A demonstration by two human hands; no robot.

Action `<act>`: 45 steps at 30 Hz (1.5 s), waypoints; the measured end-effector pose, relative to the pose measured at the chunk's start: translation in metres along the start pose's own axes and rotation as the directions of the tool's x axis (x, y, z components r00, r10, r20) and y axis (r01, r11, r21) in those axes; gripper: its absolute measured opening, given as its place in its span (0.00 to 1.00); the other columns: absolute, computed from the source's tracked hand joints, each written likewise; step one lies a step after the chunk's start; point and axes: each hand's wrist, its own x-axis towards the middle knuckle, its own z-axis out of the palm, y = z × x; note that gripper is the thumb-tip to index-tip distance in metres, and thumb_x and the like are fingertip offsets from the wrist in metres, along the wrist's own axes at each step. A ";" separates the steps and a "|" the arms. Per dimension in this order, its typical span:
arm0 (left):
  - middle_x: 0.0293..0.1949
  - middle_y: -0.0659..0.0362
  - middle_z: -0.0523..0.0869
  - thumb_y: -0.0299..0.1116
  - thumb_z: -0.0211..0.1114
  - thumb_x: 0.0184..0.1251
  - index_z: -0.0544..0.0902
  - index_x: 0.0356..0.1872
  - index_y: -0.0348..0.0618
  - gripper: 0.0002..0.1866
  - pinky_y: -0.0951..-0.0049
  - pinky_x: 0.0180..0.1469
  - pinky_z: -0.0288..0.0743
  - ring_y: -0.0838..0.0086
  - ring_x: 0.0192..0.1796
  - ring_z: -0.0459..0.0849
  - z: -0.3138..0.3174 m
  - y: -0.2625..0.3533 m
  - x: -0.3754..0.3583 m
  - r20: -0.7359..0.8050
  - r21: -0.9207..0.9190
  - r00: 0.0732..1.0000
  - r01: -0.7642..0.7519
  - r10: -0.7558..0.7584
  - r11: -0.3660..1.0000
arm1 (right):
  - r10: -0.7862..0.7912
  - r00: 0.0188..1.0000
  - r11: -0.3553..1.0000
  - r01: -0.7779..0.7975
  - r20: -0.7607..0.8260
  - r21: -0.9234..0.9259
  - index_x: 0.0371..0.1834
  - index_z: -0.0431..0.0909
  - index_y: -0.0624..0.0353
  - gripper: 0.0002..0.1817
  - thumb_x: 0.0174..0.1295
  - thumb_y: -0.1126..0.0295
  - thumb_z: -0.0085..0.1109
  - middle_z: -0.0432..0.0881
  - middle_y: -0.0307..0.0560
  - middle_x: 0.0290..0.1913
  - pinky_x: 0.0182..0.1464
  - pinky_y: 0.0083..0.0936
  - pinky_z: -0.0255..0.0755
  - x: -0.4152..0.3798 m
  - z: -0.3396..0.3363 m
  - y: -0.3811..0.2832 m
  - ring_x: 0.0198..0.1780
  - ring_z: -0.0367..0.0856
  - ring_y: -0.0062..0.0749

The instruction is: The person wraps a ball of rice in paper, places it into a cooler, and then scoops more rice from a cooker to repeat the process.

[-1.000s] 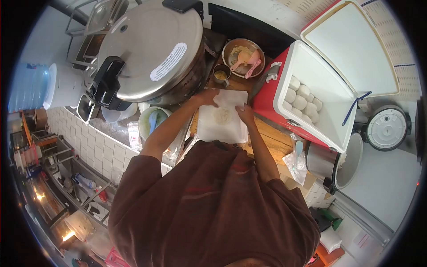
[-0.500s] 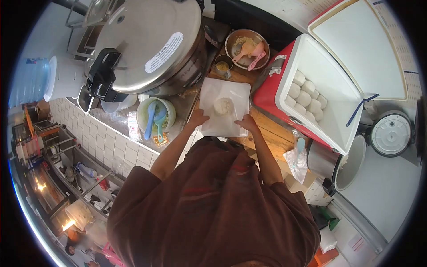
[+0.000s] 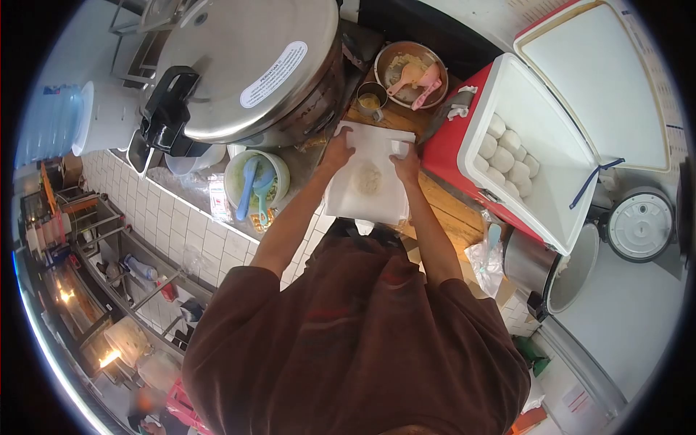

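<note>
A white paper sheet [image 3: 346,206] lies on the worktop in front of me. At its middle a pale, round lump of food [image 3: 366,179] shows dimly, seemingly through a layer of paper. My left hand [image 3: 339,150] is at the far left corner, its fingers closed on the paper. On the right side, my right hand [image 3: 406,164] pinches the far right part, where the paper curls up by the fingers. Beyond the sheet are a small metal cup [image 3: 371,99] with something yellow inside and a metal bowl [image 3: 384,58] holding pink scoops.
A large lidded steel pot [image 3: 239,58] stands at the left. Nearer is a pale tub [image 3: 233,170] with blue and green utensils. An open red cooler [image 3: 444,141] with several dough balls [image 3: 500,158] sits at the right, beside a metal pot [image 3: 525,262].
Both hands have moved from the near part of the paper to its far corners. The food lump looks dimmer than before, as if paper now covers it.
</note>
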 end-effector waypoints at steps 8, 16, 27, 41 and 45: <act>0.41 0.53 0.86 0.24 0.66 0.56 0.75 0.57 0.47 0.25 0.64 0.45 0.83 0.66 0.44 0.89 -0.010 0.019 0.008 0.263 0.629 0.906 -0.421 0.331 0.654 | -0.372 0.886 0.633 0.459 0.275 -0.623 0.47 0.77 0.58 0.12 0.62 0.75 0.51 0.82 0.51 0.40 0.46 0.40 0.80 0.007 -0.011 0.002 0.46 0.83 0.46; 0.46 0.53 0.84 0.28 0.65 0.58 0.79 0.50 0.44 0.17 0.63 0.55 0.75 0.64 0.46 0.86 -0.009 0.017 0.002 0.280 0.633 0.801 -0.569 0.530 0.525 | -0.431 0.855 0.571 0.507 0.290 -0.645 0.47 0.78 0.57 0.12 0.60 0.72 0.55 0.80 0.50 0.43 0.49 0.38 0.77 -0.002 -0.012 -0.021 0.51 0.80 0.44; 0.37 0.59 0.81 0.30 0.64 0.57 0.79 0.44 0.45 0.12 0.65 0.48 0.78 0.65 0.43 0.85 -0.015 0.013 -0.067 0.399 0.351 0.645 -0.764 0.652 0.541 | -0.550 0.668 0.719 0.684 0.502 -0.122 0.62 0.75 0.50 0.26 0.57 0.78 0.57 0.77 0.49 0.41 0.52 0.37 0.74 -0.060 -0.025 -0.010 0.47 0.77 0.46; 0.51 0.55 0.77 0.35 0.64 0.58 0.78 0.51 0.48 0.18 0.63 0.57 0.71 0.62 0.59 0.74 0.075 -0.020 -0.158 0.341 0.386 0.708 -0.705 0.618 0.595 | -0.583 0.528 0.529 0.824 0.617 -0.205 0.75 0.59 0.56 0.38 0.63 0.53 0.59 0.56 0.53 0.78 0.78 0.54 0.41 -0.115 -0.020 -0.003 0.80 0.50 0.43; 0.53 0.55 0.77 0.31 0.62 0.59 0.78 0.50 0.43 0.17 0.60 0.61 0.70 0.60 0.59 0.74 0.054 -0.026 -0.157 0.272 0.151 0.697 -0.712 0.663 0.686 | -0.615 0.545 0.536 0.819 0.569 -0.206 0.75 0.58 0.57 0.39 0.64 0.53 0.58 0.56 0.51 0.78 0.78 0.53 0.40 -0.107 -0.017 0.006 0.80 0.50 0.41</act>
